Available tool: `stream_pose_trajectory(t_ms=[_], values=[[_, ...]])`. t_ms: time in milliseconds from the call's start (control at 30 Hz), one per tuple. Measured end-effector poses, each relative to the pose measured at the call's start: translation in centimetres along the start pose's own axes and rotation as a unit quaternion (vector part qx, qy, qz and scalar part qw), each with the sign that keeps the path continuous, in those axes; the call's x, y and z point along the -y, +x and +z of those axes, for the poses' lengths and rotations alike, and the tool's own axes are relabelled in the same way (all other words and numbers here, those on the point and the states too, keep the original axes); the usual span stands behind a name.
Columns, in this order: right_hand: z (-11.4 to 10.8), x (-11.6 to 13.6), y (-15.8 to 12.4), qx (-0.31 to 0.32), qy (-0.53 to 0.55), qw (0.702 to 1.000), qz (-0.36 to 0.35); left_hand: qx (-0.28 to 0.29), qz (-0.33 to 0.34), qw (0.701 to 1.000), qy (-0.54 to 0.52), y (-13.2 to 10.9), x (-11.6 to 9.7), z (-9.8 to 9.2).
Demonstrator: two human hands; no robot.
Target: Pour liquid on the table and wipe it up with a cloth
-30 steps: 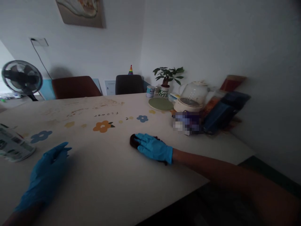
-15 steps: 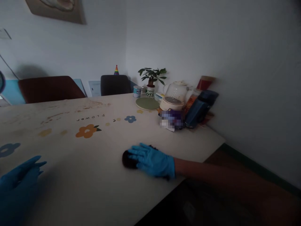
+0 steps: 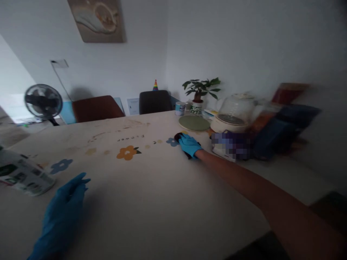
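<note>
My right hand [image 3: 189, 145], in a blue glove, is stretched far across the table and presses down on a dark cloth [image 3: 179, 137], which shows only at its fingertips. It lies over a blue flower print, close to the green round plate [image 3: 193, 122]. My left hand [image 3: 63, 211], also gloved in blue, rests flat and open on the cream tablecloth [image 3: 141, 202] at the near left, holding nothing. A white packet [image 3: 23, 175] lies just beyond it at the left edge.
At the far right stand a glass-domed appliance [image 3: 234, 115], a potted plant [image 3: 199, 94], a mug [image 3: 180, 108], a blurred package and dark blue items. Two chairs [image 3: 97, 107] face the far edge. A fan [image 3: 43, 102] stands at the left.
My right hand has slid the dark cloth away from me, from the near middle of the table up to the blue flower beside the green plate. My left hand stays flat.
</note>
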State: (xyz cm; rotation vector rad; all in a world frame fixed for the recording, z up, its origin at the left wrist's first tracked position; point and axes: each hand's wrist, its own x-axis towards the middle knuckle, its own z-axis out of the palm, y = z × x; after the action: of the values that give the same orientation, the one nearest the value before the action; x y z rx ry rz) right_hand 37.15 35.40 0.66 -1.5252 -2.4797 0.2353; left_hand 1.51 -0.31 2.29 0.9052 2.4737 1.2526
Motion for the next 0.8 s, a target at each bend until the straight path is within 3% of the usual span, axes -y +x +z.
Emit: stream_pose_trajectory(t_ms=[100,267,367,600,800], values=[[0.6,2.0,3.2,-0.003,-0.01,1.0,0.023,0.011,-0.032,0.997,-0.068,-0.5,-0.7,0.9],[1.5,6.8,7.2,-0.003,-0.023,0.997,0.071,0.021,0.0,0.996,-0.081,-0.8,-0.8,2.6],[2.4,10.5,8.6,-0.002,-0.021,0.997,0.076,0.025,-0.006,0.995,-0.096,-0.9,-1.3,2.5],[5.0,20.2,9.2,0.028,0.002,1.0,-0.01,-0.012,-0.004,0.994,-0.112,-1.6,-2.6,1.1],[7.7,30.2,7.7,0.047,0.031,0.992,-0.116,-0.046,0.031,0.994,-0.09,-2.2,-3.2,0.5]])
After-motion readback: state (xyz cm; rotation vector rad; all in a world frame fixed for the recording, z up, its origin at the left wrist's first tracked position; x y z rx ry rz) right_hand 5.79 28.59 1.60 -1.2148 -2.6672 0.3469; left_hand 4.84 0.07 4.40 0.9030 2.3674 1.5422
